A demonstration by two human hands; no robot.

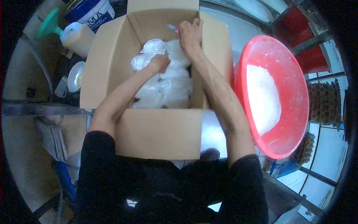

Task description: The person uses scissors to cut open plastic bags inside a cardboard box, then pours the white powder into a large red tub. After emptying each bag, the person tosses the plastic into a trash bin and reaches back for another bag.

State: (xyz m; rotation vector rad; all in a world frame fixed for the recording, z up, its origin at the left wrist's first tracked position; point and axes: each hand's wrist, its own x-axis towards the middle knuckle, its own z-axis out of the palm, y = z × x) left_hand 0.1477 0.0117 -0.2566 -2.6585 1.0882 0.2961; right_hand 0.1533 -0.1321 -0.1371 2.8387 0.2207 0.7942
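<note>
An open cardboard box [158, 130] stands before me with its flaps folded out. Several clear plastic-wrapped white packs [175, 84] lie in rows inside it. My left hand [160, 63] is closed in a fist on top of the packs, and whatever its fingers hold is hidden. Near the box's far right corner, my right hand [191, 33] is closed around a slim object [172, 27] with a pale bluish end and a pink part. Its kind is too small to tell.
A red plastic tub [294, 100] with white powder [263, 99] stands right of the box. At the left are a plastic jug [77, 39], a green funnel [50, 23] and a blue bucket [91, 15]. Egg trays [324, 102] are stacked at far right.
</note>
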